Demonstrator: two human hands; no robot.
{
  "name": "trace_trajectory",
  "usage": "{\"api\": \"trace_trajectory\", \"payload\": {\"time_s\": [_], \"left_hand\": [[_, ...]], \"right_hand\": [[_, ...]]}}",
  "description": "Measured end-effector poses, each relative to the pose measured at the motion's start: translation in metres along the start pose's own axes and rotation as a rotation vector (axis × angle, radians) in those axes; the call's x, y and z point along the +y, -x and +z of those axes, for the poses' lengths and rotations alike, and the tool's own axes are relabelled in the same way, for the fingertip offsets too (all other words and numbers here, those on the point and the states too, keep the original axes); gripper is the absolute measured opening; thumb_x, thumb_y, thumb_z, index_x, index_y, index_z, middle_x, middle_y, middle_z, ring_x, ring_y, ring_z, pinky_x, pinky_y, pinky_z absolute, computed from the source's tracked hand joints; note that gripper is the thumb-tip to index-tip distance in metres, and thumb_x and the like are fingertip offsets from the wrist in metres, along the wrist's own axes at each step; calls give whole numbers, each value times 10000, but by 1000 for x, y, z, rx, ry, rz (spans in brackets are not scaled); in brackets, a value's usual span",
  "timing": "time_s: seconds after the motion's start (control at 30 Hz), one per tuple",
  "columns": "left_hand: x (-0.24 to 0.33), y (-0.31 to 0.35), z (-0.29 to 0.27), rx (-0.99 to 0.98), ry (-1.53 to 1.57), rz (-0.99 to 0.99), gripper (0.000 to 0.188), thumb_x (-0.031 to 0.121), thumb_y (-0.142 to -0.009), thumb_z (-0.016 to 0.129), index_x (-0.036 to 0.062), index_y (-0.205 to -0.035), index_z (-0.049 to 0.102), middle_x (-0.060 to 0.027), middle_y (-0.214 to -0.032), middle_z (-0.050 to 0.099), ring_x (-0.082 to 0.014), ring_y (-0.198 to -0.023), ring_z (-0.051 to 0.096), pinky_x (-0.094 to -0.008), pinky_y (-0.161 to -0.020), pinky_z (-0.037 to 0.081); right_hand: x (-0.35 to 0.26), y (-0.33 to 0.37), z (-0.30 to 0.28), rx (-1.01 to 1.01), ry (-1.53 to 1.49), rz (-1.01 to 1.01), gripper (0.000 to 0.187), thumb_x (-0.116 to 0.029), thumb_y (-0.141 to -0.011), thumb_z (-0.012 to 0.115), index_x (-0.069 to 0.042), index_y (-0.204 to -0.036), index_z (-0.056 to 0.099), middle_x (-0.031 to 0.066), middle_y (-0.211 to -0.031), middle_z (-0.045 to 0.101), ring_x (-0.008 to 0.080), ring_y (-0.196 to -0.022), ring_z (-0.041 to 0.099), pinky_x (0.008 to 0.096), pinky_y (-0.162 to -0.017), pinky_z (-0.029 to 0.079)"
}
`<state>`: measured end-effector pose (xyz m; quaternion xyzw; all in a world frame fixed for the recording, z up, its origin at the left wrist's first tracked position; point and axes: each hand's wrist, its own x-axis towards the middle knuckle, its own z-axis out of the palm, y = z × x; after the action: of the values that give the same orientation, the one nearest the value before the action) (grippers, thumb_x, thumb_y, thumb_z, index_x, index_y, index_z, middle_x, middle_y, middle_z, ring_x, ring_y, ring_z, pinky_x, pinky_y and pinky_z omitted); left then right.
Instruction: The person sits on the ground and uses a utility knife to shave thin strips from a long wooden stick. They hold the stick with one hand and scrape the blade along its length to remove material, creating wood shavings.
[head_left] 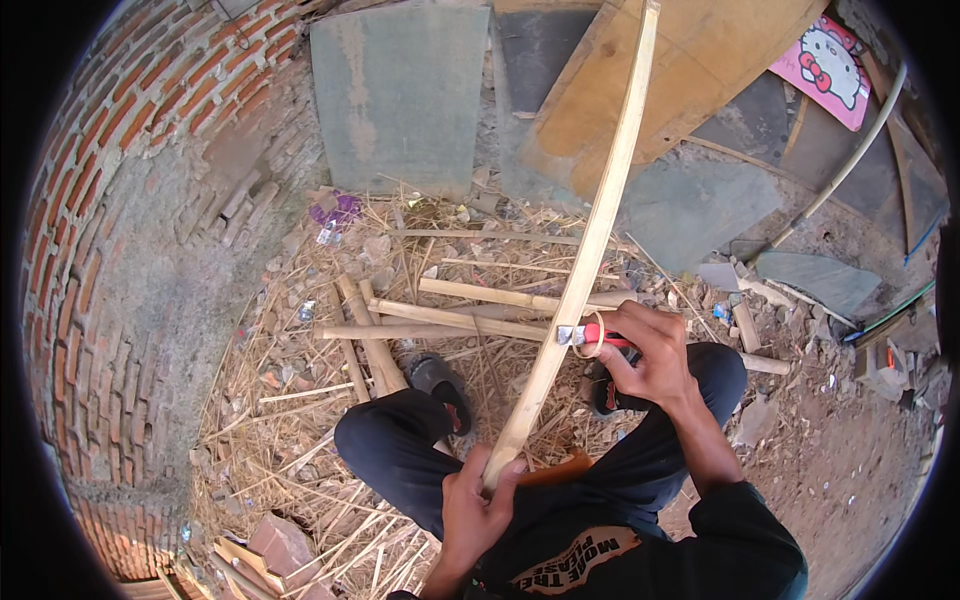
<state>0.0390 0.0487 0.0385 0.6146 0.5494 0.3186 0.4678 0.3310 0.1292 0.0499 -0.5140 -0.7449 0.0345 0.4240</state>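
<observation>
Head view shows rough dirt ground (840, 460), with straw-like shavings (290, 400) and stones scattered over much of it, beside a worn brick wall (90, 250) on the left. One long pale wood strip (598, 230) slants upward from the person's lap to the top edge. The left hand (475, 510) is curled around its lower end, thumb on top. The right hand (645, 350) is closed on one red knife (606, 338), its blade against the strip about midway, a thin curl of wood beside it. Two dark shoes (436, 380) show, one partly hidden. Several poles (390, 332) lie crossed beyond the knees, overlapping too much to count. The strip passes in front of some of them and a leaning brown board (690, 60). One grey-green board (400, 110), one pink panel (815, 80) and one bent pole (850, 165) stand behind.
</observation>
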Motion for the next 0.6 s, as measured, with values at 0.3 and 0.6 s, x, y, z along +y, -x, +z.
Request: {"api": "trace_trajectory", "payload": {"time_s": [0.3, 0.6], "left_hand": [[-13, 17, -5, -39, 11, -73, 252, 198, -1041, 779, 19, -956, 624, -104, -631, 608, -107, -516, 541, -311, -506, 416], [-29, 35, -10, -33, 131, -120, 187, 161, -1066, 755, 34, -972, 655, 84, -664, 546, 12, -592, 434, -220, -527, 305]], "right_hand": [[35, -26, -14, 67, -53, 152, 227, -163, -906, 869, -3, -1054, 806, 129, -845, 748, 239, -671, 713, 334, -617, 552], [70, -67, -31, 55, 36, 164, 232, -208, -966, 824, -8, -1083, 809, 145, -887, 768, 222, -677, 664, 343, -656, 529]]}}
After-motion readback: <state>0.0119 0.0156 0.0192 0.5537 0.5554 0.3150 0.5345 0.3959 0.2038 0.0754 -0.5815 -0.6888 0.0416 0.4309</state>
